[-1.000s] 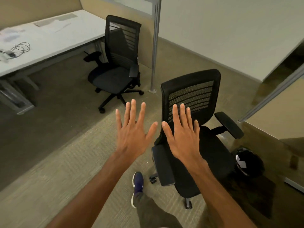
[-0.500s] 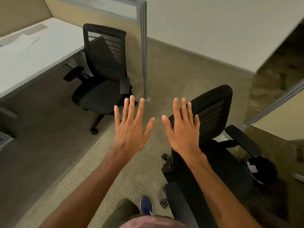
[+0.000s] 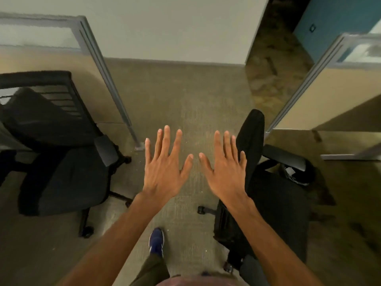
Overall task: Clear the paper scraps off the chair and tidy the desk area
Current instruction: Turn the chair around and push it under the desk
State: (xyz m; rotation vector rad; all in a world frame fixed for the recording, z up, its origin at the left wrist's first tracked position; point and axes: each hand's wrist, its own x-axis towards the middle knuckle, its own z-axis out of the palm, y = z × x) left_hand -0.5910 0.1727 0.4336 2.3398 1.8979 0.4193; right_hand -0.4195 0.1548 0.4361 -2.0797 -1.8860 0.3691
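My left hand (image 3: 165,168) and my right hand (image 3: 224,170) are stretched out side by side, palms down, fingers spread, holding nothing. They hover over the carpet between two black office chairs. The near chair (image 3: 274,203) stands at the right, its backrest edge just behind my right hand. The other chair (image 3: 64,178) stands at the left with a bare dark seat. No paper scraps show on either seat. A small black bin (image 3: 299,172) with something white inside sits behind the near chair's armrest.
A cubicle partition with a grey metal post (image 3: 115,87) stands at the left, another partition (image 3: 321,83) at the right. A white wall (image 3: 165,27) closes the far end. My blue shoe (image 3: 156,242) is on the carpet below my hands.
The view has swung right: the desk has left the frame, both chairs sit closer and lower. My hands stay spread and empty, at about the same place in view.
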